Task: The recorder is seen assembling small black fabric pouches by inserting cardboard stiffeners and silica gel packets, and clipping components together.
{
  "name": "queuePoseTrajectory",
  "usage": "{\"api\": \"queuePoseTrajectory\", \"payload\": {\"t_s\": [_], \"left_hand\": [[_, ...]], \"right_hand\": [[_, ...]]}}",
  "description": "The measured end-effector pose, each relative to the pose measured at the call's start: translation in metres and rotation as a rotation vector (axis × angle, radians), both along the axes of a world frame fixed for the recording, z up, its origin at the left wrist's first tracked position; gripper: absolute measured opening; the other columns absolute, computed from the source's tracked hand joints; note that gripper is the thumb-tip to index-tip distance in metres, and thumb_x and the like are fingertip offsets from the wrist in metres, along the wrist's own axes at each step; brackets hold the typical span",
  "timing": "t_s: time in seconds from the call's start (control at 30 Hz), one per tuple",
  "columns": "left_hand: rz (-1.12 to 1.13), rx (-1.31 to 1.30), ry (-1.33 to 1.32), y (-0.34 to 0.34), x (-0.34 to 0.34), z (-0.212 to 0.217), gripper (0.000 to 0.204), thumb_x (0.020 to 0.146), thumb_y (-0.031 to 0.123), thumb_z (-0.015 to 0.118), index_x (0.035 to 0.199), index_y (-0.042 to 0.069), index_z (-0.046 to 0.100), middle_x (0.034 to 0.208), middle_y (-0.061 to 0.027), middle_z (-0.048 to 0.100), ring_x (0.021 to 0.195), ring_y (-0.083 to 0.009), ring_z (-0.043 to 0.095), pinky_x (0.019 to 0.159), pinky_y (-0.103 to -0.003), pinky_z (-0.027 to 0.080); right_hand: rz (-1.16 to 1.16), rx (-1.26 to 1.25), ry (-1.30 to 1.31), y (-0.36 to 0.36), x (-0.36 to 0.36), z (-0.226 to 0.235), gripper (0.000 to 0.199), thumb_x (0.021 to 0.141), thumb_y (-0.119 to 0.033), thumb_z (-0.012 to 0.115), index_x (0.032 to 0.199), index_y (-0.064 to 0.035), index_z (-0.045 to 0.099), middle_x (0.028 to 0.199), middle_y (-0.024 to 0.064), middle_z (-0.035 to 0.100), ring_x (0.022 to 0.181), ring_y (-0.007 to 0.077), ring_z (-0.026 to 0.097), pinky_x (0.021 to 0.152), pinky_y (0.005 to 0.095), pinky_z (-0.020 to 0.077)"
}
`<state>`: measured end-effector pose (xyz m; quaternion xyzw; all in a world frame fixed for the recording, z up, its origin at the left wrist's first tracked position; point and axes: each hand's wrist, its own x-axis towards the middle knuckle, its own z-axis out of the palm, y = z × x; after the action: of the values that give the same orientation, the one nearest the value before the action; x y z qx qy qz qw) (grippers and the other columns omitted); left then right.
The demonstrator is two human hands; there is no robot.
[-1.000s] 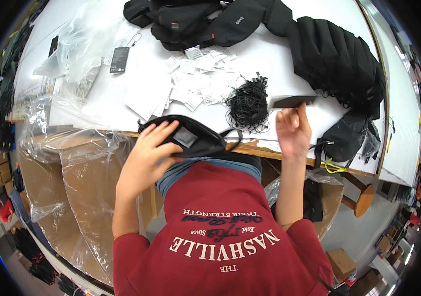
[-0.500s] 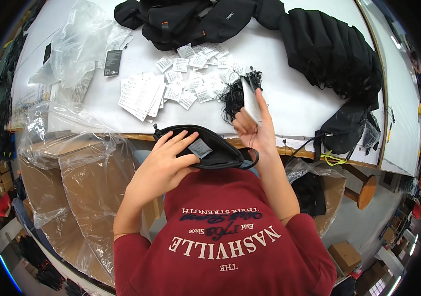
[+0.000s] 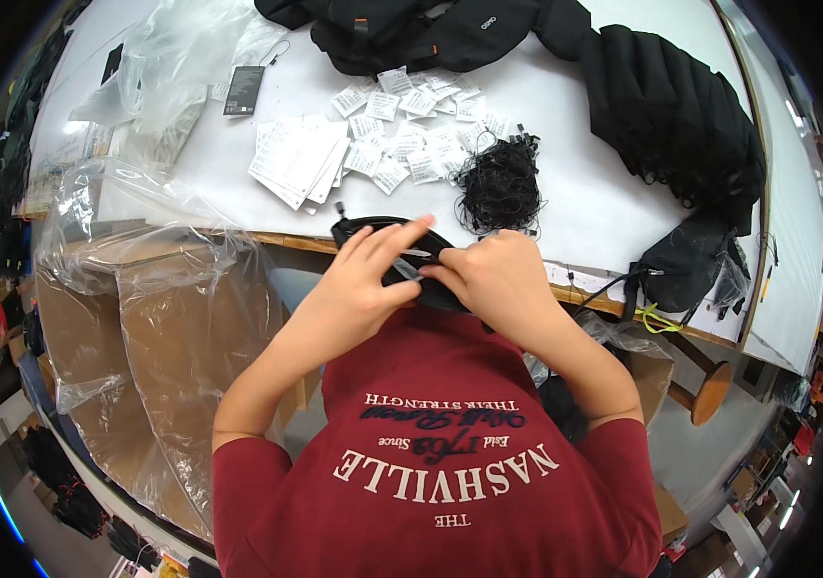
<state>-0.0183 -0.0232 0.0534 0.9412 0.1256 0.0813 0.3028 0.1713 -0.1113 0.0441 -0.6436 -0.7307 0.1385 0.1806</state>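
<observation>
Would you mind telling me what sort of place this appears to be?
Probably a workshop where bags are finished or packed: black bags lie bunched on the table, near scattered white labels and a tangle of black cords.

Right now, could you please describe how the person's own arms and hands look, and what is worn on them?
The left hand and right hand are ungloved, and no watch shows. The forearms are uncovered. The short sleeves are plain dark red, matching the shirt.
</observation>
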Motion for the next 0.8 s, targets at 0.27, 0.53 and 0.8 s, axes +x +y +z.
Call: {"api": "queuePoseTrajectory", "payload": {"t_s": [0.27,0.53,0.8], "left_hand": [[-0.058,0.158,-0.062,-0.006,-0.015,-0.023,0.015,0.070,0.008,0.063,0.085,0.009,0.061,0.092,-0.0067,0.058,0.104,-0.0240,0.054,0.105,-0.049,0.038],[0.128,0.061,-0.091,-0.011,-0.005,-0.028,0.027,0.067,0.008,0.073,0.093,0.014,0.066,0.093,-0.0016,0.060,0.102,-0.0228,0.055,0.097,-0.040,0.034],[0.737,-0.019,-0.406,-0.023,0.015,-0.043,0.075,0.061,0.013,0.084,0.125,0.012,0.045,0.138,-0.0140,0.033,0.127,-0.0309,0.035,0.104,-0.042,0.025]], "right_hand": [[-0.076,-0.192,0.163,-0.001,-0.001,0.002,0.028,0.082,-0.035,0.068,0.076,-0.0081,0.069,0.054,0.0112,0.058,0.051,0.0292,0.059,0.049,0.0369,0.0435],[-0.209,-0.567,0.576,-0.027,0.008,0.002,0.027,0.088,-0.033,0.062,0.094,-0.0071,0.070,0.051,0.0103,0.051,0.043,0.0233,0.048,0.046,0.0341,0.0363],[-0.269,-0.329,0.674,-0.028,0.000,0.010,0.035,0.082,-0.029,0.071,0.110,-0.0072,0.068,0.049,0.0053,0.042,0.042,0.0125,0.037,0.044,0.0283,0.0305]]}}
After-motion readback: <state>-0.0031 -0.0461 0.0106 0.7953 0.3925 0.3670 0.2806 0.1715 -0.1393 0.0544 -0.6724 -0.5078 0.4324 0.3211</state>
